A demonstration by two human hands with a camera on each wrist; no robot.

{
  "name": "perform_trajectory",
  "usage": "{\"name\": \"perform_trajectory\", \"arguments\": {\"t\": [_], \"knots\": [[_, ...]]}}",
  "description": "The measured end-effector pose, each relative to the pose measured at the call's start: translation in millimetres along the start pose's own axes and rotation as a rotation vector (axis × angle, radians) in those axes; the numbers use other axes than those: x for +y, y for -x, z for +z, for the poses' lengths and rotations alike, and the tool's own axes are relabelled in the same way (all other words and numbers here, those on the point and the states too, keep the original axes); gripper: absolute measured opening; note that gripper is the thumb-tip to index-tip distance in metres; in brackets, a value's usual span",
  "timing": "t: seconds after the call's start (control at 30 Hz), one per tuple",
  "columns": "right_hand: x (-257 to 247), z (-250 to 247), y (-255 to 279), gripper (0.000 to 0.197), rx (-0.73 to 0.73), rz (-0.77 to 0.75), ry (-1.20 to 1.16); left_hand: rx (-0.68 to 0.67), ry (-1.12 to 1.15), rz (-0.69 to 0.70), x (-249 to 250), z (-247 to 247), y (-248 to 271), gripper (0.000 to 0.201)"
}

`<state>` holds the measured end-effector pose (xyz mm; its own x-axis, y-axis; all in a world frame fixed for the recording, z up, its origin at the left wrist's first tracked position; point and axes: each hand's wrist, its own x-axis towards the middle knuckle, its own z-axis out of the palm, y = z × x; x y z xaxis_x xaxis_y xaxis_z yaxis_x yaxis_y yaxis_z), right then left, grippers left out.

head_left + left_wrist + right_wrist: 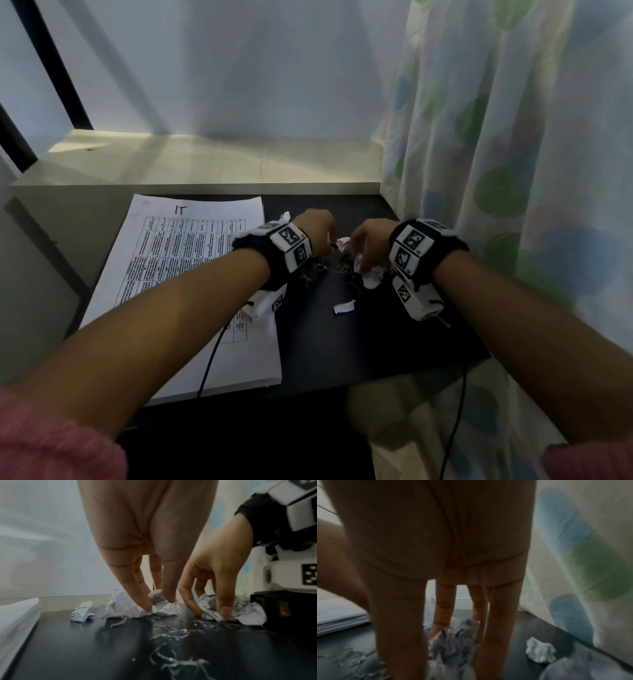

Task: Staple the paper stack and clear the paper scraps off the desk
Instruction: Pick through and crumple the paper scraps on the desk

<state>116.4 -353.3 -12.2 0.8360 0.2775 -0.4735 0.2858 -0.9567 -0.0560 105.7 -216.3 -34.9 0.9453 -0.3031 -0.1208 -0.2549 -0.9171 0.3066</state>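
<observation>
A thick stack of printed paper (191,274) lies on the left of the black desk (342,342). My left hand (320,238) points down just right of it and pinches a small crumpled scrap (155,597) between thumb and fingers (145,604). My right hand (363,253) is close beside it, its fingertips closed round a larger crumpled scrap (453,638) that touches the desk. More scraps (82,612) lie around, one strip (344,306) nearer me. Loose bent staples (171,635) are scattered under both hands.
A dotted curtain (513,154) hangs along the desk's right edge. A pale raised shelf (205,168) runs behind the desk. A dark boxy object (281,608) sits right of the scraps. Another paper ball (539,651) lies near the curtain. Wrist-camera cables (209,359) trail over the stack.
</observation>
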Motion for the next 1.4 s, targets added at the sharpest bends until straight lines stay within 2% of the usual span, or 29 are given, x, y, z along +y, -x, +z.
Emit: {"name": "perform_trajectory", "arguments": {"t": [0.1, 0.3, 0.4, 0.53, 0.6, 0.67, 0.8, 0.9, 1.0, 1.1, 1.27, 1.4], "knots": [[-1, -2, -6, 0.031, 0.051, 0.031, -0.005, 0.039, -0.011, -0.054, -7, -9, -5, 0.031], [5, -13, -8, 0.029, 0.205, 0.074, -0.043, -0.015, -0.084, -0.156, -23, -16, 2, 0.041], [4, -13, -4, 0.034, 0.218, 0.076, -0.009, -0.01, -0.108, -0.131, -24, -19, 10, 0.041], [-12, -4, 11, 0.018, 0.335, -0.002, -0.027, -0.194, -0.279, -0.055, -21, -14, 20, 0.037], [-18, 6, 18, 0.017, 0.275, -0.024, -0.014, -0.253, -0.319, 0.005, -21, -9, 24, 0.038], [-23, 17, 22, 0.021, 0.179, 0.003, 0.027, -0.249, -0.352, 0.01, -19, -6, 27, 0.038], [-32, 30, 24, 0.026, 0.142, -0.022, 0.07, -0.21, -0.395, -0.004, -14, 3, 22, 0.042], [-40, 34, 27, 0.013, 0.098, -0.054, 0.049, -0.157, -0.437, -0.008, -15, 10, 16, 0.05], [-41, 29, 25, 0.015, 0.117, -0.064, -0.03, -0.169, -0.449, -0.005, -16, 11, 15, 0.048], [-37, 21, 14, 0.033, 0.168, -0.031, -0.065, -0.218, -0.433, 0.05, -15, 11, 17, 0.045], [-39, 16, -5, 0.04, 0.176, 0.004, -0.019, -0.236, -0.242, 0.146, -12, 14, 23, 0.047], [-50, 18, -8, 0.036, 0.149, -0.047, 0.051, -0.141, -0.318, 0.044, -21, 6, 24, 0.037]]}}
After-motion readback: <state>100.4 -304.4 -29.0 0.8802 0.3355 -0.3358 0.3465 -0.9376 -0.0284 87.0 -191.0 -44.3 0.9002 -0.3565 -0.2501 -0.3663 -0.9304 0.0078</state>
